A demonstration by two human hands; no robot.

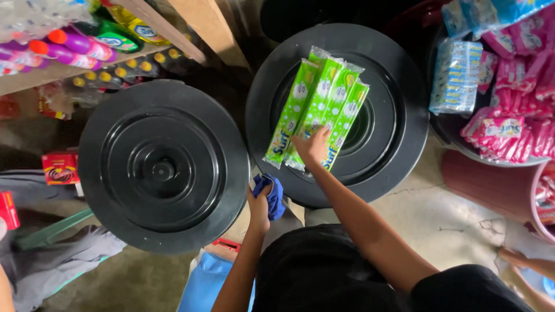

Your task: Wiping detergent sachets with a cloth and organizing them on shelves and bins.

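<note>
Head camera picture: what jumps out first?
Bright green soap sachet strips lie on the right round black plastic lid, with the right hand pressing on them. The left hand grips a crumpled blue cloth between that lid and the left black lid.

The sachet strips (319,110) are bright green with white and blue print, lying on a black ribbed lid (399,115). The second lid (163,167) is black too. The cloth (273,195) is deep blue. Packets (509,133) at the right are pink, the bottles (75,49) purple with orange caps.
</note>
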